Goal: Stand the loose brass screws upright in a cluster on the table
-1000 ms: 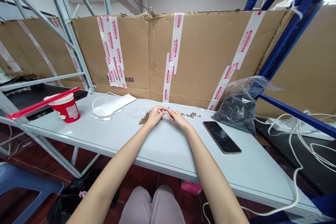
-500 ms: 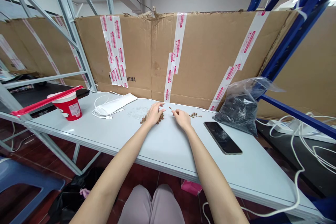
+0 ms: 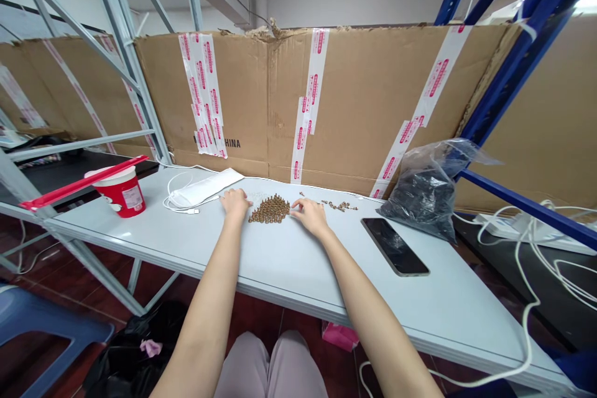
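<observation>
Many small brass-coloured pieces (image 3: 270, 209) stand upright, packed close together on the white tabletop (image 3: 289, 261). At the right edge of this cluster is my right hand (image 3: 310, 215), thumb and fingertips drawn together; whatever they hold is too small to make out. My left hand (image 3: 234, 204) is just left of the cluster, its fingers apart and pointing down to the table. Tiny clear bits (image 3: 258, 196) are scattered behind the cluster, close to my left fingertips. More loose brass-coloured pieces (image 3: 342, 206) lie in a small heap to the right of my right hand.
A phone (image 3: 395, 246) and a clear bag of dark material (image 3: 426, 199) are on the right. A red cup (image 3: 122, 193), a white flat object (image 3: 205, 186) and its cable are on the left. A cardboard wall (image 3: 373, 99) closes off the back.
My left hand has moved left off the brass-coloured cluster, uncovering it. My right hand has come left and slightly nearer, from beside the loose pieces to the cluster's right edge.
</observation>
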Demonstrator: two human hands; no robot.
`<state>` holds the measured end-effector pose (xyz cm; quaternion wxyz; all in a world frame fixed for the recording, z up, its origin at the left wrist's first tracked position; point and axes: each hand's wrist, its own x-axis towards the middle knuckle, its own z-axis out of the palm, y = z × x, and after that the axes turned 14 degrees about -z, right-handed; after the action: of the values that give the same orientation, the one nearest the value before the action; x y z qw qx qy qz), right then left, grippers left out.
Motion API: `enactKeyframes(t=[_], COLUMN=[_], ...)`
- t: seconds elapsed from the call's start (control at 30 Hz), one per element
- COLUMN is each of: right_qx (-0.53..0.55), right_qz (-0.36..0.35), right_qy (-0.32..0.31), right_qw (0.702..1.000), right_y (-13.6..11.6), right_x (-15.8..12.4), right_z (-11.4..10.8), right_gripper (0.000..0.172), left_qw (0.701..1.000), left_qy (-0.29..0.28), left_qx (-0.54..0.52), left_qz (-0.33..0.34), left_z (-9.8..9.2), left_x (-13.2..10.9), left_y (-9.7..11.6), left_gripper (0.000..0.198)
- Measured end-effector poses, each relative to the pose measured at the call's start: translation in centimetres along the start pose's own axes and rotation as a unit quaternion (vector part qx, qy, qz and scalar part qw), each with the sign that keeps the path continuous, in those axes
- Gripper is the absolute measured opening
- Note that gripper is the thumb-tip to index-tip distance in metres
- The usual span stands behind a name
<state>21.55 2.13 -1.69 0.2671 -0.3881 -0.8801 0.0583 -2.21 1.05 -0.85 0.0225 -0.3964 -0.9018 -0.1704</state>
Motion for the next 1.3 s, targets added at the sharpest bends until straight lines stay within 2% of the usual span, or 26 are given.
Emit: enactKeyframes(t=[0.1,0.23,0.47,0.6,0.7,0.83,0.9,1.03,1.17,1.23,1.3], right_qx=[0.020,0.028,0.042,0.094,0.209,0.409,0.459,0.510,0.543,0.547,0.541], right_qz=[0.004,0.006,0.001,0.040,0.086,0.148,0.162,0.177,0.198,0.190,0.173], right_qy=[0.001,0.013,0.045,0.097,0.148,0.172,0.171,0.186,0.201,0.200,0.196], right_qw=[1.000,0.999,0.998,0.990,0.963,0.884,0.856,0.821,0.791,0.790,0.799], right_y=[-0.9,-1.2,-0.6,0.0,0.4,0.3,0.2,-0.1,-0.2,-0.2,-0.3], right_x=[0.1,0.3,0.4,0.7,1.1,1.6,1.7,2.0,2.1,2.1,2.0], right_z=[1.0,1.5,1.5,1.5,1.5,1.5,1.5,1.6,1.9,2.1,2.2], right_gripper=[0.021,0.013,0.008,0.008,0.008,0.008,0.013,0.024,0.027,0.026,0.025], left_qw=[0.999,0.998,0.999,0.999,0.997,0.994,0.993,0.993,0.989,0.975,0.949], left_qy=[-0.034,-0.054,-0.032,-0.009,-0.001,0.017,0.028,0.041,0.056,0.059,0.049], left_qx=[-0.010,-0.025,-0.025,-0.009,0.012,0.037,0.048,0.046,-0.067,-0.150,-0.220], left_qz=[-0.021,-0.020,0.015,0.044,0.071,0.098,0.102,0.099,0.116,0.154,0.220], left_z=[0.0,-0.1,-0.1,0.1,0.3,0.5,0.4,0.0,-0.5,-0.6,-0.5], left_x=[0.9,1.0,0.7,0.4,0.1,-0.4,-0.6,-0.8,-1.3,-2.1,-3.3], left_y=[-1.0,-1.4,-0.6,-0.2,0.1,0.4,0.5,0.6,1.7,2.8,4.1], left_gripper=[0.029,0.024,0.016,0.018,0.016,0.015,0.019,0.025,0.027,0.026,0.025])
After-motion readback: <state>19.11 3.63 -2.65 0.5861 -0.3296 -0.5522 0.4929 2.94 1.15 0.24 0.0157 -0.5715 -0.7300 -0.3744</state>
